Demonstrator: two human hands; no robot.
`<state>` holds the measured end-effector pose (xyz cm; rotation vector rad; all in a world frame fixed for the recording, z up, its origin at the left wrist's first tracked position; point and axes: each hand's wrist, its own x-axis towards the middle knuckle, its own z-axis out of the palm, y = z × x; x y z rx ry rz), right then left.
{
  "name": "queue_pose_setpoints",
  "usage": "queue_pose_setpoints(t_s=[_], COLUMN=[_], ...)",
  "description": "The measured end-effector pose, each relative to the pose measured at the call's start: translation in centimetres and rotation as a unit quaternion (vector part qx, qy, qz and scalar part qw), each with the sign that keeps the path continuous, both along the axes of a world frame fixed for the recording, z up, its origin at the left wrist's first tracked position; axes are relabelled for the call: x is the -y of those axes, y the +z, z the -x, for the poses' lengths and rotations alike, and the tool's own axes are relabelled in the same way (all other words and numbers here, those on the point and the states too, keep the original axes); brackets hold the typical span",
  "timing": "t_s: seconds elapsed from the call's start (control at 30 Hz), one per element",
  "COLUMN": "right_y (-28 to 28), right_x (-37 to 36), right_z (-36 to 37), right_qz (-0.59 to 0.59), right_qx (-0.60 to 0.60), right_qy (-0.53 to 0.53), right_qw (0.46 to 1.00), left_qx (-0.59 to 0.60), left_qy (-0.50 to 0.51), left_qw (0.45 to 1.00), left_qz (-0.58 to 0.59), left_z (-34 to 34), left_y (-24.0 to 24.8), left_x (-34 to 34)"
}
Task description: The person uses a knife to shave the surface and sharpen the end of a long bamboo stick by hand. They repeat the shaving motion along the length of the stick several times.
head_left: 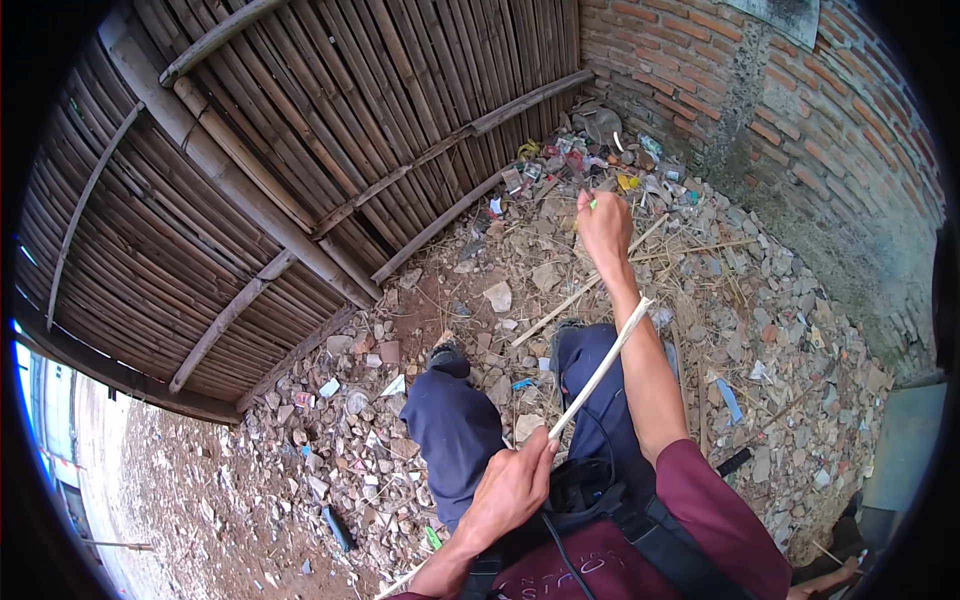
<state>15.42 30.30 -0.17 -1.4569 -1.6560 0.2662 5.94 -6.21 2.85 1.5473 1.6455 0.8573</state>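
Above rubble-strewn ground (800, 330), left hand (510, 485) closed around pale bamboo strip (600, 368), right hand (603, 225) extended forward, fist closed on small green item (592, 204), bamboo fence (300, 130) left.

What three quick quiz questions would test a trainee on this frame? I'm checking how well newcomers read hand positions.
1. True or false: the left hand grips one end of the pale stick.
2. Which hand is stretched out farthest? A) left B) right
3. What wall stands behind the rubble on the right side?

Key
1. True.
2. B: the right hand is extended over the rubble, closed on something small and green.
3. A brick wall; a bamboo fence stands on the left.
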Motion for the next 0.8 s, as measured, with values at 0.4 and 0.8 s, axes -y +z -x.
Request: queue_pose_setpoints(t_s=[0.4, 0.8], right_y=[1.3, 3.6], right_x=[8.3, 11.3], right_z=[-1.9, -0.4], right_qz=[-0.116, -0.174], right_qx=[-0.065, 0.062], right_qy=[0.181, 0.211], right_qw=[0.975, 0.96], left_qx=[-0.002, -0.054], left_qy=[0.154, 0.159], left_qw=[0.988, 0.985], left_qz=[-0.016, -0.045], left_z=[5.2, 4.1], left_y=[1.0, 1.8], left_x=[-2.1, -2.5])
